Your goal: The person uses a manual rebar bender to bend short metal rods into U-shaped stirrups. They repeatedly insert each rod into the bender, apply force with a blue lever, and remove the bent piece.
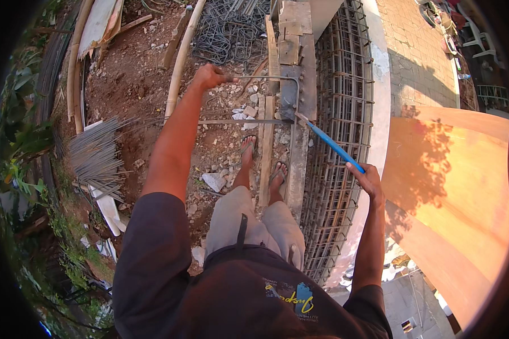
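My left hand (212,77) grips one end of a thin steel rod (265,77). The rod runs right to a wooden bending board (307,91) studded with metal pins, where it turns at about a right angle toward me. In my right hand (367,180) is a rebar bending wrench with a blue handle (335,145). The wrench's metal head meets the bent part of the rod near the board's edge; its exact hold on the rod is too small to make out. A flat strip (241,121) lies crosswise just below the rod.
Bent steel stirrups (233,34) are heaped beyond the board. A long rebar cage (339,127) stands along its right, beside a pale wall edge (379,68). Cut rods (95,156) lie stacked at left. Plywood sheets (449,169) are at right. Rubble (214,181) surrounds my sandalled feet.
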Demonstrator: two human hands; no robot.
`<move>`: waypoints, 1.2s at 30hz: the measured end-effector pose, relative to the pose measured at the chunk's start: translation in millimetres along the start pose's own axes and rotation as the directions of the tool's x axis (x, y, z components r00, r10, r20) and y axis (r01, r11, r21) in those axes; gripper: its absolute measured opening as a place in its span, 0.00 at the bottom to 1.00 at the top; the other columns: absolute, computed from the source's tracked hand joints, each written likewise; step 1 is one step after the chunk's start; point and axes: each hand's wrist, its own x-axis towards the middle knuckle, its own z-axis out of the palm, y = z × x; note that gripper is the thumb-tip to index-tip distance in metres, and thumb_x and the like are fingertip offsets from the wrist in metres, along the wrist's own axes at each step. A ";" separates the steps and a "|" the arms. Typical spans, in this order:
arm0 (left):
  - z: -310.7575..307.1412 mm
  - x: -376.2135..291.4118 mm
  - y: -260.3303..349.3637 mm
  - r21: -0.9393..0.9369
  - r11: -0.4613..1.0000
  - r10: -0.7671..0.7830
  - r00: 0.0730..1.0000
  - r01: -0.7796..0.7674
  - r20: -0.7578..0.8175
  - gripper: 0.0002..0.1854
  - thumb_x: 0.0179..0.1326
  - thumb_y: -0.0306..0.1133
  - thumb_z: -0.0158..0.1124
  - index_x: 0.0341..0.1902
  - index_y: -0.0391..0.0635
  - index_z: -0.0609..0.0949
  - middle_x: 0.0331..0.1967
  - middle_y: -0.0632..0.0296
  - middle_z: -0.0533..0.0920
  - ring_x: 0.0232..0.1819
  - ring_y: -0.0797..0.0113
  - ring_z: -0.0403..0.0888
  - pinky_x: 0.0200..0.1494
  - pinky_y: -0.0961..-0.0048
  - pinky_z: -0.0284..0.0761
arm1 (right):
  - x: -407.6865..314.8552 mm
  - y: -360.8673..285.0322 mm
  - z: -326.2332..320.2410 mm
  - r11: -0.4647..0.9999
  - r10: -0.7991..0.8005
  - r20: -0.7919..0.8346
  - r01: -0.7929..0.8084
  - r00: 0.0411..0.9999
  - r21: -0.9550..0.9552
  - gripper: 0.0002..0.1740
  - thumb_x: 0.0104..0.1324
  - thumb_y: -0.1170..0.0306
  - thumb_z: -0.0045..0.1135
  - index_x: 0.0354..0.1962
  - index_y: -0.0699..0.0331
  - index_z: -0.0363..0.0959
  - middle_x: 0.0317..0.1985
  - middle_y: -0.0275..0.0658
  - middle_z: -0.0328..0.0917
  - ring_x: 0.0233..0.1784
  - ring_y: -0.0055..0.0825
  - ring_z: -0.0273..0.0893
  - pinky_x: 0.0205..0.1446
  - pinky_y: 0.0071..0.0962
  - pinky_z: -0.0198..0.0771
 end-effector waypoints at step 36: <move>21.6 -7.4 -14.8 -0.008 0.995 0.100 0.992 -0.101 -0.072 0.39 0.47 0.79 0.76 0.39 0.53 0.97 0.35 0.54 0.91 0.45 0.56 0.90 0.55 0.56 0.81 | -90.2 -44.8 315.8 0.890 0.455 -0.532 -0.342 0.714 0.302 0.40 0.64 0.30 0.66 0.30 0.64 0.85 0.23 0.54 0.82 0.31 0.57 0.84 0.39 0.52 0.75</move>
